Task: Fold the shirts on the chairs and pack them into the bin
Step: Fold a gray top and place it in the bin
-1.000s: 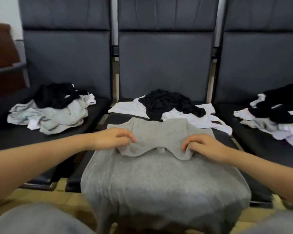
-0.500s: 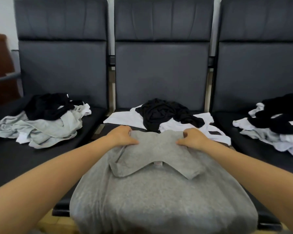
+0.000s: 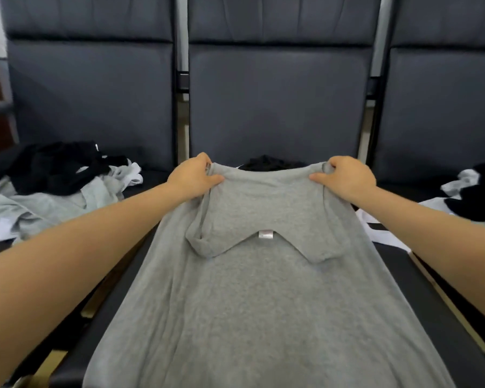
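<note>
A grey shirt (image 3: 263, 303) stretches from the middle chair seat toward me, its top part folded back so the collar with a small white label faces up. My left hand (image 3: 192, 176) grips the fold's far left corner. At the far right corner my right hand (image 3: 345, 177) grips the same fold. Both hands hold that edge raised above the seat. Behind the fold a black garment (image 3: 272, 163) peeks out. No bin is in view.
Three dark padded chairs (image 3: 275, 93) stand side by side. The left seat carries a heap of black, grey and white clothes (image 3: 59, 189). A black and white pile (image 3: 473, 197) lies on the right seat. Floor shows between the seats.
Both hands slid from the collar's near edge to the far fold, took hold of its corners and lifted it. The camera moved closer, so the shirt now hides most of the middle pile.
</note>
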